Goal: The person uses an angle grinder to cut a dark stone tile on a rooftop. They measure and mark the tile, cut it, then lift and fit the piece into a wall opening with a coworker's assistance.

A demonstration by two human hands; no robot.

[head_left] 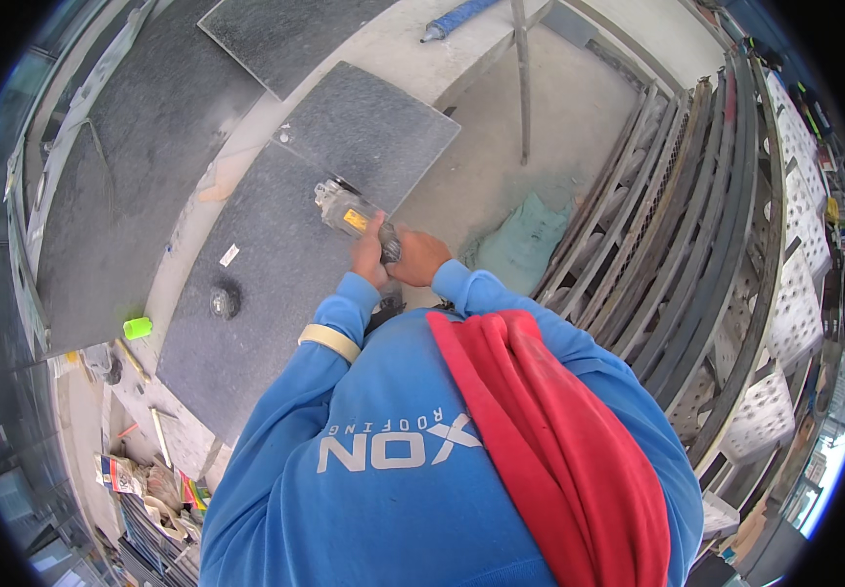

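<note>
An angle grinder (348, 208) with a dusty body and a yellow label lies across the edge of a dark grey stone slab (295, 254). My left hand (368, 254) is closed round the grinder's body, and my right hand (417, 258) grips its dark rear end just beside it. The disc shows only as a thin dark edge by the grinder's head, over the slab. Where the disc meets the stone I cannot make out. Another dark grey slab (373, 122) adjoins at the far side. A small round black-and-clear object (224, 299) sits on the nearer slab, left of my hands.
Long metal bars (677, 225) are stacked at the right, beside perforated metal planks (799, 264). A teal cloth or sheet (530, 240) lies on the dusty floor. At the far side rests a blue tube (459, 18). A bright green cylinder (137, 328) stands at the left.
</note>
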